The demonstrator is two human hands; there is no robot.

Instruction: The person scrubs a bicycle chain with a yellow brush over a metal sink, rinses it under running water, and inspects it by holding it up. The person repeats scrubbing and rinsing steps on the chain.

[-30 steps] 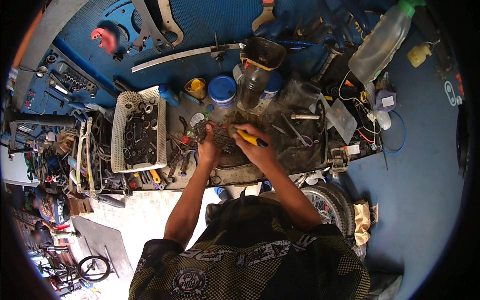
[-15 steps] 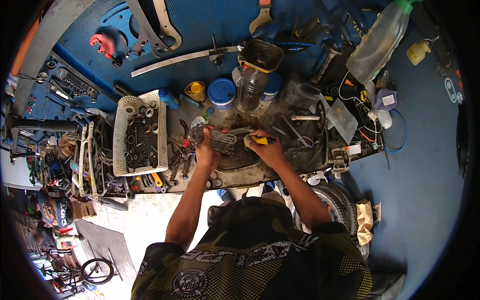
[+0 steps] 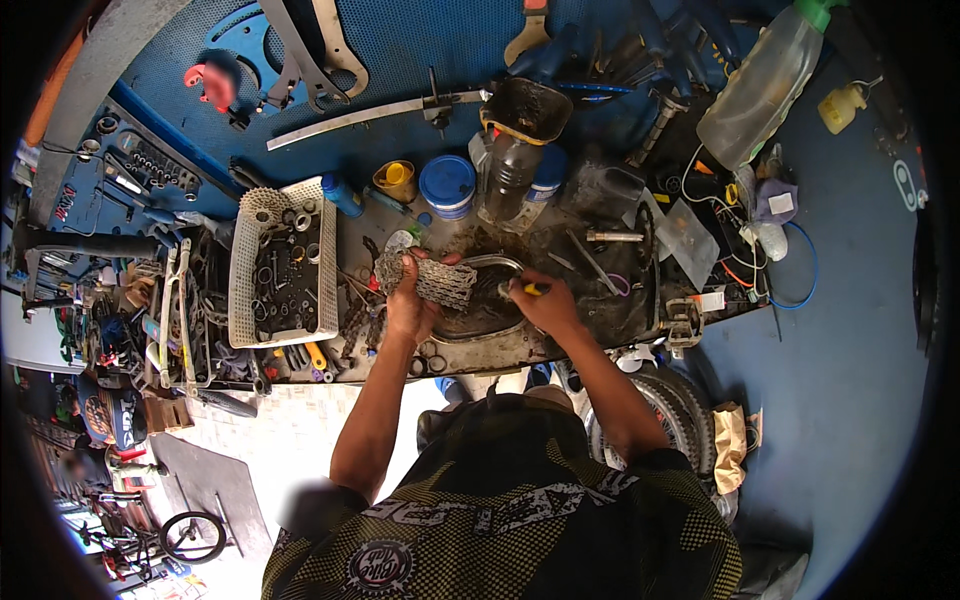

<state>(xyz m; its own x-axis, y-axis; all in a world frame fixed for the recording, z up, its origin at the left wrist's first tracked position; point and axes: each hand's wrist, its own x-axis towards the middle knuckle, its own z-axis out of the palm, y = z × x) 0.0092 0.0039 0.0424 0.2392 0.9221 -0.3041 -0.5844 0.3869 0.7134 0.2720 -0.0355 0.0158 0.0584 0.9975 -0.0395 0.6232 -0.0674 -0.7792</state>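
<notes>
My left hand (image 3: 406, 312) is closed around a folded bundle of bicycle chain (image 3: 442, 282), thumb on top. The bundle is held over the left part of a metal-rimmed oval pan (image 3: 494, 261) with a dark inside. To the right, my right hand (image 3: 548, 304) grips a brush with a yellow handle (image 3: 538, 289). Its head, partly hidden by my fingers, points left toward the chain, with a gap between them. The pan lies on the grimy workbench below both hands.
A cream plastic basket (image 3: 328, 270) of small metal parts stands left. Behind the pan are a blue-lidded tub (image 3: 447, 185), a yellow container (image 3: 394, 181) and a cut dark bottle (image 3: 512, 165). A screwdriver-like tool (image 3: 594, 262) lies at right. Bicycle wheels (image 3: 668, 415) stand below the bench's right edge.
My right hand and the brush have moved a little to the right, away from the chain. The left hand still holds the chain in nearly the same place.
</notes>
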